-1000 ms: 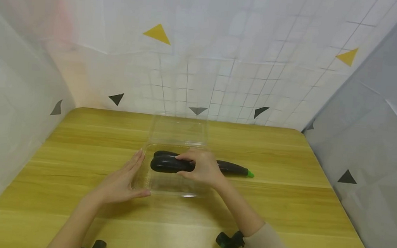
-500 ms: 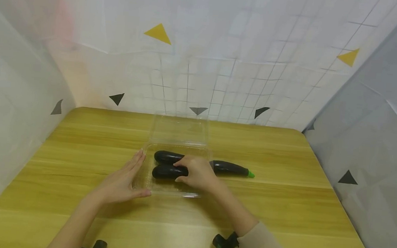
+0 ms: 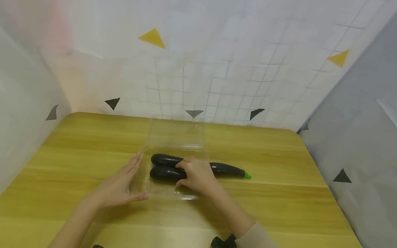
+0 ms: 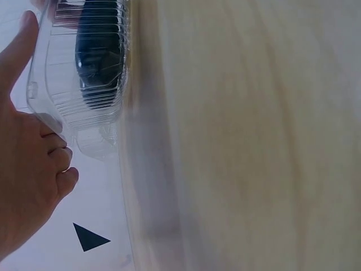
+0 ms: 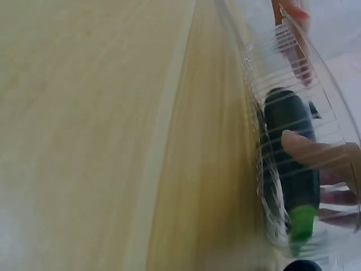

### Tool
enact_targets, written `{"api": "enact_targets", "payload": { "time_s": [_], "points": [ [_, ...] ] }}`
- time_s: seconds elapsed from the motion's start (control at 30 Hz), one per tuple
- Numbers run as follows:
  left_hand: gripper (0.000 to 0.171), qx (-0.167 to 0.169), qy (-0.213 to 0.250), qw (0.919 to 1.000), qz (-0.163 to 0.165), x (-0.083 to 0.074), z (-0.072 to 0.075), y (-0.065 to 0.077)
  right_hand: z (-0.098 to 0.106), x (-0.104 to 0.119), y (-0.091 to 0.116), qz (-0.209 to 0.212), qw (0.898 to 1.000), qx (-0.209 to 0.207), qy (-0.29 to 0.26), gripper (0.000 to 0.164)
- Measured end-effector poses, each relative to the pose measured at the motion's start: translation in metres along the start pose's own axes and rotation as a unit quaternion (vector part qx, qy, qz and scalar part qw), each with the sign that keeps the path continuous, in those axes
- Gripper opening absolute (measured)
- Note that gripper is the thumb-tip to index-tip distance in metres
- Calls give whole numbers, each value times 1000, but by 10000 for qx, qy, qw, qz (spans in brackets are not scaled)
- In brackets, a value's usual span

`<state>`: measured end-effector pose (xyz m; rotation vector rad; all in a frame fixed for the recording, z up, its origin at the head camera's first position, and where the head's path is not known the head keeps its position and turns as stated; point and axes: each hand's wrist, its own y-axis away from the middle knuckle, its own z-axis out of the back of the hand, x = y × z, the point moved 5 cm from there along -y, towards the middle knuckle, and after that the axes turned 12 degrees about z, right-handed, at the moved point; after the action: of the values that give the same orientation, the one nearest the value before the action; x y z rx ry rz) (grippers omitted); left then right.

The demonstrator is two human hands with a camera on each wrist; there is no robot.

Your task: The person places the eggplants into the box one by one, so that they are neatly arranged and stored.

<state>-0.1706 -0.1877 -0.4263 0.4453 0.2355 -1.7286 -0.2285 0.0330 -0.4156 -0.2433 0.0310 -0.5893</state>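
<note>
Two dark purple eggplants lie side by side along an open clear plastic clamshell box (image 3: 165,191). My right hand (image 3: 198,174) grips the near eggplant (image 3: 166,173), thumb on its front side and fingers on the far side. In the right wrist view that eggplant (image 5: 290,152) shows its green stem end inside the box wall. The far eggplant (image 3: 228,170) reaches past the box's right rim, its green tip out over the table. My left hand (image 3: 113,187) rests along the box's left end, fingers extended and thumb at the near corner (image 4: 17,56).
The box's clear lid (image 3: 177,132) lies folded back toward the rear wall. White sheets with yellow and dark triangles enclose the wooden table (image 3: 265,207) at the back and sides. Black wrist mounts (image 3: 223,244) show below each forearm.
My right hand has lowered the near eggplant and brought it toward me, from overlapping the far one to lying beside it. The left hand keeps its place; the head view has tilted slightly.
</note>
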Motion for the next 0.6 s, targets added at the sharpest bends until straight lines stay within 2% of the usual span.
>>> {"api": "enact_targets", "payload": {
  "time_s": [0.17, 0.3, 0.37, 0.47, 0.53, 0.6],
  "points": [
    [114, -52, 26, 10000, -53, -1, 0, 2, 5, -3, 12, 33, 9998, -164, -118, 58],
    [114, -31, 13, 10000, -82, -2, 0, 3, 13, -10, 26, -240, 9943, -592, -859, 56],
    [114, -23, 13, 10000, -68, -2, 1, 3, 18, -16, 34, -410, 9841, -880, -1488, 53],
    [114, -41, 3, 10000, -68, -2, 1, 2, 26, -26, 47, -480, 9613, -1294, -2385, 47],
    [114, -58, -8, 9999, -94, -2, 1, 1, 30, -33, 56, -440, 9475, -1496, -2790, 45],
    [114, -63, -43, 9999, -117, -2, 0, 1, 35, -40, 64, -339, 9380, -1655, -3025, 44]
  ]
}}
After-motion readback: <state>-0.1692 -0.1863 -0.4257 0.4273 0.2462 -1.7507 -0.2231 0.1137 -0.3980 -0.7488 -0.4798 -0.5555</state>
